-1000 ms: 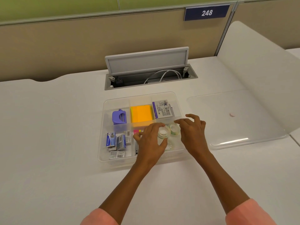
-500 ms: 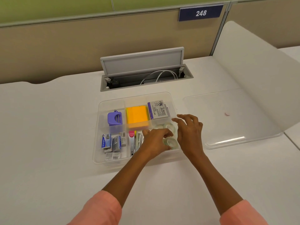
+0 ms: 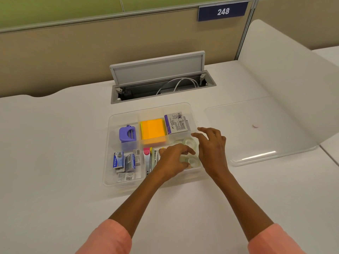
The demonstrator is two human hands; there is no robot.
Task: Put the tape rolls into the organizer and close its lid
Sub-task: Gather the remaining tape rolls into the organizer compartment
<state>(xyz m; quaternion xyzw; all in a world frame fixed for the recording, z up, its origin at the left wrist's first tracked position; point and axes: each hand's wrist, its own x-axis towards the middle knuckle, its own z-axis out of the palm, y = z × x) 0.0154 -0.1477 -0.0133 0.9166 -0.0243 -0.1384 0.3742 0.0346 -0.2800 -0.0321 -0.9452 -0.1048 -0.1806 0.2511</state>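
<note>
While both hands work inside the right end of the clear plastic organizer, the box sits open on the white tabletop, its lid lying flat just to the right, apart from the box. Left hand reaches into the front right compartment, fingers curled down over a clear tape roll; whether it is actually pinching the roll cannot be told, since the fingers cover the contact. Right hand hovers over the same corner with fingers loosely spread, index finger extended toward a second tape roll lying flat just behind the first. Both rolls are inside the organizer. Other compartments: purple hole punch back left, orange sticky notes back centre, a purple-and-white printed packet back right. Front left holds small blue and grey staple boxes; the narrow slot beside them holds a pink-tipped tool, partly hidden by the left wrist. Salmon sleeves show at the bottom edge. Behind the organizer, a grey cable hatch stands open with white cables inside. Number plate reading 248 on the partition.
</note>
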